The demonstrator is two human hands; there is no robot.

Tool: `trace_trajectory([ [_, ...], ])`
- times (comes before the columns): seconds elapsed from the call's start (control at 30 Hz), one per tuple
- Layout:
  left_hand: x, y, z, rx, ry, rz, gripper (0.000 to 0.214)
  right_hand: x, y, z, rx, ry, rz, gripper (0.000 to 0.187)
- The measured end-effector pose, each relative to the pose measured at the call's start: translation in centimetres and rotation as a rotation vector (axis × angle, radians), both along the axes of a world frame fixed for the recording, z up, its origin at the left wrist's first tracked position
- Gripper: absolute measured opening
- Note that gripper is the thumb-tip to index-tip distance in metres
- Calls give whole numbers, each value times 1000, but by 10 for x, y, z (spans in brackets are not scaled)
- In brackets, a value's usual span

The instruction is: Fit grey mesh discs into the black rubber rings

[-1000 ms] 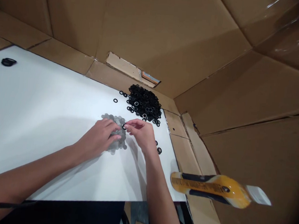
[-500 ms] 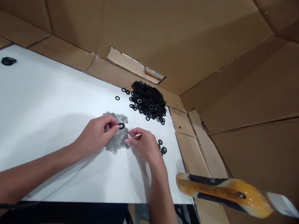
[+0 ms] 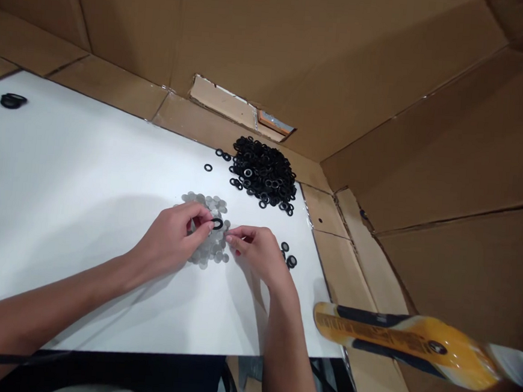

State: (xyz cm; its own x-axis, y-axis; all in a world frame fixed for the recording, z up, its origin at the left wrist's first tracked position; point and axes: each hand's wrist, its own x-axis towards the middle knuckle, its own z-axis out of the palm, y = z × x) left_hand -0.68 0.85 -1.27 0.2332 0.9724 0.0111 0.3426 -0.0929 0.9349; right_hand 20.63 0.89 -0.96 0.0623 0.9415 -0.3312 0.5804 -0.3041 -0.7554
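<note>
Between the thumb and forefinger of my left hand [image 3: 181, 232] is a black rubber ring [image 3: 216, 224], held over a pile of small grey discs [image 3: 205, 253]. My right hand [image 3: 257, 250] is at the right edge of that pile, thumb and fingertips pinched together. Whatever lies in this pinch is too small to make out. Just beyond the right hand, several black rings with grey centres [image 3: 291, 261] lie on the white table [image 3: 110, 160].
A large heap of black rings [image 3: 266, 172] sits at the back, with a stray ring [image 3: 208, 167] beside it. Larger black rings [image 3: 13, 101] lie far left. A yellow bottle [image 3: 395, 339] stands at the right edge. Cardboard walls [image 3: 300, 54] surround the table.
My right thumb and fingertips have closed from a slightly parted pose into a pinch. The left hand still holds the ring. The whole view has shifted slightly.
</note>
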Motion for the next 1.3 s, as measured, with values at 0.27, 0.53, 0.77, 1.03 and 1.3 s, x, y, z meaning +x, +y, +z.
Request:
trace_trajectory([
  [0.27, -1, 0, -2, -108, -76, 24, 19, -12, -2, 24, 137, 153, -23, 41],
  [0.53, -2, -1, 0, -186, -216, 32, 18, -34, 0, 25, 180, 360, 15, 27],
  [0.77, -4, -2, 1, -144, -144, -1, 14, -38, -6, 16, 268, 298, -59, 22],
  [1.03, -4, -2, 4, -106, -63, -67, 18, -39, -8, 21, 194, 275, -47, 16],
  [1.3, -2, -1, 3, -193, -195, -49, 20, -36, -7, 27, 68, 507, -69, 27],
])
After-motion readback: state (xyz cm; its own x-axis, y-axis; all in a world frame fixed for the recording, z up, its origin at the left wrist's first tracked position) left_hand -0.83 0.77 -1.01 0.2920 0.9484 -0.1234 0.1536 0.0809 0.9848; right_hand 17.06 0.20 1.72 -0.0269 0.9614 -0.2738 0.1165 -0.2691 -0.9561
